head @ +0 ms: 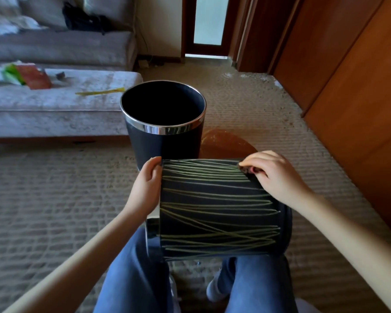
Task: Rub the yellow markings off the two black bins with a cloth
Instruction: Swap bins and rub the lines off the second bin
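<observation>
The marked bin [217, 206], crossed by yellow lines [212, 233], lies on its side across your thighs [131, 279], base pointing away. The second bin [163, 141] stands upright just beyond it. Your left hand [146, 184] clasps the marked bin's left flank. Your right hand [273, 177], fingers curled, pinches a small dark cloth [246, 170] against its far right edge.

Far: upright black round bin [165, 147], wall matt and smooth; its rim band [163, 130] polished metal, mirror-bright.
Near: black round bin lying on its side [217, 199], wall matt with a faint sheen; yellow scribbled lines [212, 236] dull, chalky-looking.
At its far right edge: small dark cloth [246, 170], weave too small to tell.
Floor: beige carpet [54, 188], looped, rough, ribbed.
Far left: pale grey sofa [54, 105], plush cloth, soft sheen.
Right: brown wooden panels [348, 98], smooth, satin.
Nearest: blue trousers [127, 279], denim, matt.
</observation>
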`<state>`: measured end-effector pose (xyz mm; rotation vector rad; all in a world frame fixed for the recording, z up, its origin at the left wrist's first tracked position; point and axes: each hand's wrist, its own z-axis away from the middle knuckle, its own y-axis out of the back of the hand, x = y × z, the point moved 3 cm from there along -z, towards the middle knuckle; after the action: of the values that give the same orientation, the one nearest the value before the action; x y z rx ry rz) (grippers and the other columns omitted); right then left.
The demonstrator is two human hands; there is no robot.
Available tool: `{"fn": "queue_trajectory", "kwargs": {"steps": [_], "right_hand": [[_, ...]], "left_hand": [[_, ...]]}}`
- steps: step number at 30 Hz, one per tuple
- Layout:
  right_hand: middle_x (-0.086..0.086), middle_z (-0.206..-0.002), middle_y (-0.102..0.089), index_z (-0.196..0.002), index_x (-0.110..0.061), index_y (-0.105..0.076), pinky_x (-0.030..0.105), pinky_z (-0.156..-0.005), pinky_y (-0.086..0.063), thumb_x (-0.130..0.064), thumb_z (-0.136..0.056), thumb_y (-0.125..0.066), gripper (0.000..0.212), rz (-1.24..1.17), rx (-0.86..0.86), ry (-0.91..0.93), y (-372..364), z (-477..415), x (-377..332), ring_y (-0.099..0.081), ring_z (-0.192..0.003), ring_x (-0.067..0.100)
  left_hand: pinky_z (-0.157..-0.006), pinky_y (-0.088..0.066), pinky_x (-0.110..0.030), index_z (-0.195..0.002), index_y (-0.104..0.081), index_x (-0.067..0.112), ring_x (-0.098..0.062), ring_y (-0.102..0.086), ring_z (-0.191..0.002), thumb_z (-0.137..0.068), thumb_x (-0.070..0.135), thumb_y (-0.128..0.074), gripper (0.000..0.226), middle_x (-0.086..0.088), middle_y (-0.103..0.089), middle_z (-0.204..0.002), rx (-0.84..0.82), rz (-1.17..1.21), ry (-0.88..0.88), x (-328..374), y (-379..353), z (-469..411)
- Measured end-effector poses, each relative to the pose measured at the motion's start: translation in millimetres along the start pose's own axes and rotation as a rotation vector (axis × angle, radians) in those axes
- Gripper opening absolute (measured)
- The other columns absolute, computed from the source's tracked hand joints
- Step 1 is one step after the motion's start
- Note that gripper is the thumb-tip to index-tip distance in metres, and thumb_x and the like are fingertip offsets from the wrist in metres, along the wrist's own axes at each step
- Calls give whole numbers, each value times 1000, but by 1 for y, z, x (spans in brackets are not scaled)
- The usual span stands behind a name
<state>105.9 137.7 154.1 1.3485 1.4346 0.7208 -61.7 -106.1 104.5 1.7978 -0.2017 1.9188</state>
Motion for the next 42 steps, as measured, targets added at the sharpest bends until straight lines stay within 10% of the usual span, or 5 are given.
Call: {"fn": "queue_trajectory", "kwargs": {"steps": [18,42], "right_hand": [[-2,-112,-71,-111,-20,-74,42,-95,-48,11,-84,-56,45,-20,-113,-39,-23,-32,-16,-61,-105,28],[-4,-113,-71,-110,-17,-76,31,-102,-42,11,-71,-56,52,-122,-35,165,-1,47,-55,-57,-111,16]], "left_hand": [[-121,-26,-31,-154,-38,17,-12,-36,-145,-108,25,-39,46,1,-42,-157,34,-54,-42,-3,4,27],[-121,-30,-38,-153,-38,18,-15,-39,-144,-109,25,-36,45,0,-45,-155,27,-38,-25,-1,3,21]]}}
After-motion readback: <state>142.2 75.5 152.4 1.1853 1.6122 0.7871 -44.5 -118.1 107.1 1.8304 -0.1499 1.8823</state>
